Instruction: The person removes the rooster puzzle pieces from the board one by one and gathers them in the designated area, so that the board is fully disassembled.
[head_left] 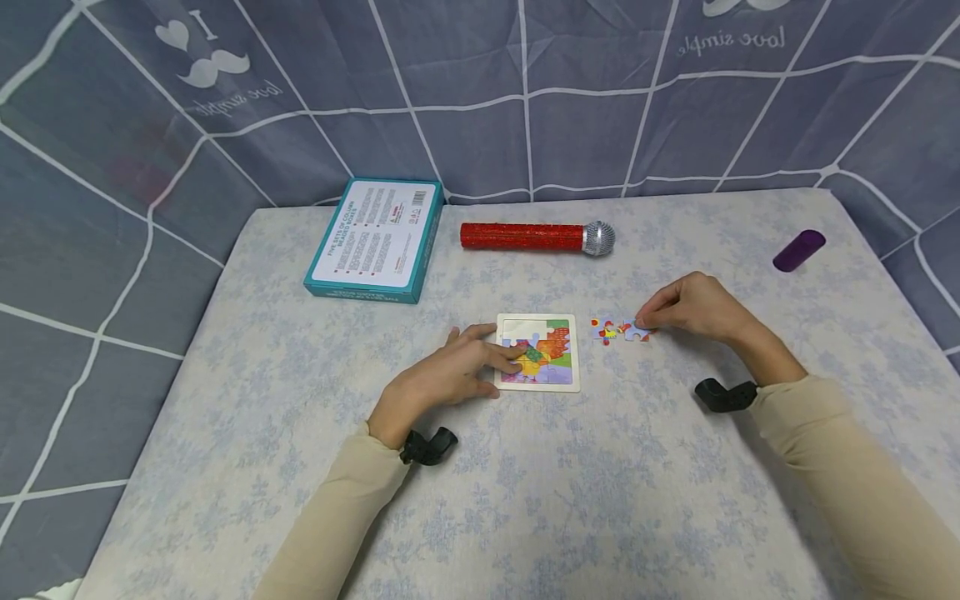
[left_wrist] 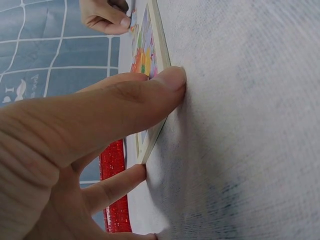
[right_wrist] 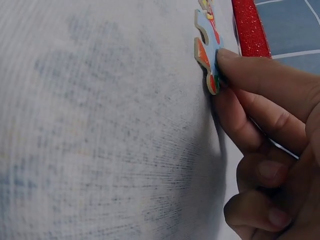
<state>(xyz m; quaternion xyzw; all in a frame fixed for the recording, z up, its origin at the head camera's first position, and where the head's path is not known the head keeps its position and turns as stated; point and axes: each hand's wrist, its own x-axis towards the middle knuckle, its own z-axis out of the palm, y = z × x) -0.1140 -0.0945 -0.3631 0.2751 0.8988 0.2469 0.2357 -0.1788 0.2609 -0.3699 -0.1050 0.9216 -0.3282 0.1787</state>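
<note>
A small white-framed jigsaw puzzle lies on the table, with a bird picture partly assembled; bare board shows at its upper left. My left hand rests on its left side, fingers extended over the pieces, and the left wrist view shows the thumb against the frame's edge. To the right of the frame, my right hand pinches a blue and red puzzle piece between thumb and forefinger, low over the table. Just left of it lies another colourful puzzle piece; whether the two touch is unclear.
Behind the puzzle lies a red glittery microphone with a silver head. A teal and white box sits at the back left. Toward the back right is a purple cylinder. A grey checked curtain hangs along the table's rear edge.
</note>
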